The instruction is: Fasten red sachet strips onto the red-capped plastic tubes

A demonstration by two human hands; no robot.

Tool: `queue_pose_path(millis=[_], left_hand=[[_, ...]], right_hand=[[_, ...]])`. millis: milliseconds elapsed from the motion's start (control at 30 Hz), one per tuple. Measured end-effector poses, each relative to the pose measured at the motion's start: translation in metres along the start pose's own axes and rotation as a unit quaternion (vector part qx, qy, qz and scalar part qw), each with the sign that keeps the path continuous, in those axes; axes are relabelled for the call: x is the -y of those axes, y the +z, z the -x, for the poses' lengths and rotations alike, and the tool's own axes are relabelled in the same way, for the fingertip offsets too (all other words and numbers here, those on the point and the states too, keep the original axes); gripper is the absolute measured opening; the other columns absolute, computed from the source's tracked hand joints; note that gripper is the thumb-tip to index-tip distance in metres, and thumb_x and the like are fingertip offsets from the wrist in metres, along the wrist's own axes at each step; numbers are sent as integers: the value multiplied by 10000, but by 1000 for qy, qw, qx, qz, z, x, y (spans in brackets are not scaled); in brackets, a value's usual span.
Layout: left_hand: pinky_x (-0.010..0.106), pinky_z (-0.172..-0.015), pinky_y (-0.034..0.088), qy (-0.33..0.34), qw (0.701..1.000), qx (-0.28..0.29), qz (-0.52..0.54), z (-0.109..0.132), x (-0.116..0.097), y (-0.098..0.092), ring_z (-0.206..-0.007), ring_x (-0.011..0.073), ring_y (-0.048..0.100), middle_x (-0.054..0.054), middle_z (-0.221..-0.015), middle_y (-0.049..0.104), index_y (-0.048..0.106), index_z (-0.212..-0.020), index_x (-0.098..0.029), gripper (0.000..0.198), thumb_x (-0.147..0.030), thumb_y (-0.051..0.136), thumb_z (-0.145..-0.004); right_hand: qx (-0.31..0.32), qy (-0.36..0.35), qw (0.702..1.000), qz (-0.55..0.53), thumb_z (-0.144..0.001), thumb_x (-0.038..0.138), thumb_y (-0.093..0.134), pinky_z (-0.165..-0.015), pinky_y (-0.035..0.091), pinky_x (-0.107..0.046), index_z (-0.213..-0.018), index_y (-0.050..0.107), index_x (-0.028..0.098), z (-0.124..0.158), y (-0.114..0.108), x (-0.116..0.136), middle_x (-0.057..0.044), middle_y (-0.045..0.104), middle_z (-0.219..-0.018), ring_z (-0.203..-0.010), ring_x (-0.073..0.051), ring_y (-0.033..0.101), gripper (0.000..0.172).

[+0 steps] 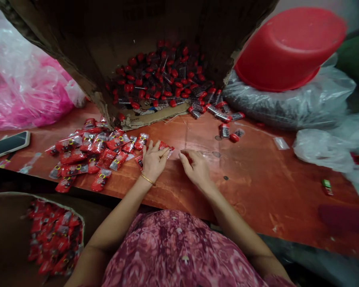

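Note:
My left hand [153, 160] is over the near part of the table, its thumb and index finger on a small red plastic packet [166, 147]. The packet's clear end points toward my right hand [196, 166]. That hand is closed in a pinch, thumb and index tips close together; anything between them is too small to make out. A pile of red, glossy packets [106, 157] lies beside my left hand. Beyond both hands, a tipped cardboard box [161, 117] holds many clear, dark-filled little bottles [167, 75] with red caps. Several bottles [224, 130] lie outside it on the table.
A phone [8, 145] rests at the table's left. Below the edge stands an open container of red packets [55, 235]. A red tub [290, 48] sits on a filled plastic bag [275, 103] at right. Pink-filled bags [24, 87] stand left.

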State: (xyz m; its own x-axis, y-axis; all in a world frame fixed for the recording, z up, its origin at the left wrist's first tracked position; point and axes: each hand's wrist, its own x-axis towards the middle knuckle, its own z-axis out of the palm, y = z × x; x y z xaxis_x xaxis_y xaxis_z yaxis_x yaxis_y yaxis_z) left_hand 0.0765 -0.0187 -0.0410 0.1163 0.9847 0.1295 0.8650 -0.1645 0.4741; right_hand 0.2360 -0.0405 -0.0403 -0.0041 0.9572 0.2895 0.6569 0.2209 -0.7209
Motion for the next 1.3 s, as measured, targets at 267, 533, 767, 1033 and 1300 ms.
queue_pose_path(millis=[267, 533, 767, 1033, 1300], left_hand=[[483, -1095, 234, -13, 981, -93, 169, 15, -19, -21, -1300, 297, 403, 137, -1350, 513, 609, -1180, -191, 434, -394, 586, -797], [220, -591, 465, -262, 762, 72, 587, 22, -32, -18, -639, 132, 601, -2, -613, 632, 641, -644, -161, 372, -510, 747, -570], [221, -594, 477, -363, 655, 89, 657, 32, -33, -15, -599, 96, 581, -14, -652, 643, 634, -678, -150, 397, -407, 835, -453], [210, -594, 460, -351, 683, 10, 640, 24, -31, -20, -580, 95, 583, -19, -590, 638, 586, -597, -140, 408, -434, 828, -450], [233, -643, 461, -349, 671, 30, 653, 18, -28, -21, -586, 95, 593, -17, -626, 647, 596, -665, -149, 393, -423, 819, -493]], right_hand=[[-3, 131, 930, -342, -760, 510, 554, -653, 489, -284, -762, 633, 179, -16, 25, 16, -17, 655, -698, -641, -143, 582, 340], [-57, 84, 968, -230, -833, 435, 457, -540, 378, -243, -659, 528, 202, 4, 20, 15, 29, 503, -562, -538, -112, 454, 300], [-49, 45, 979, -194, -873, 348, 394, -564, 395, -250, -701, 516, 201, 20, 30, 17, 6, 520, -623, -580, -126, 480, 257], [42, -12, 996, -72, -934, 384, 282, -742, 447, -313, -816, 595, 196, 14, -1, -3, -54, 638, -788, -770, -180, 571, 383], [118, -28, 967, 225, -870, 463, 445, -932, 369, -471, -1182, 545, 140, -8, -51, -71, -167, 548, -1270, -1169, -321, 455, 461]])
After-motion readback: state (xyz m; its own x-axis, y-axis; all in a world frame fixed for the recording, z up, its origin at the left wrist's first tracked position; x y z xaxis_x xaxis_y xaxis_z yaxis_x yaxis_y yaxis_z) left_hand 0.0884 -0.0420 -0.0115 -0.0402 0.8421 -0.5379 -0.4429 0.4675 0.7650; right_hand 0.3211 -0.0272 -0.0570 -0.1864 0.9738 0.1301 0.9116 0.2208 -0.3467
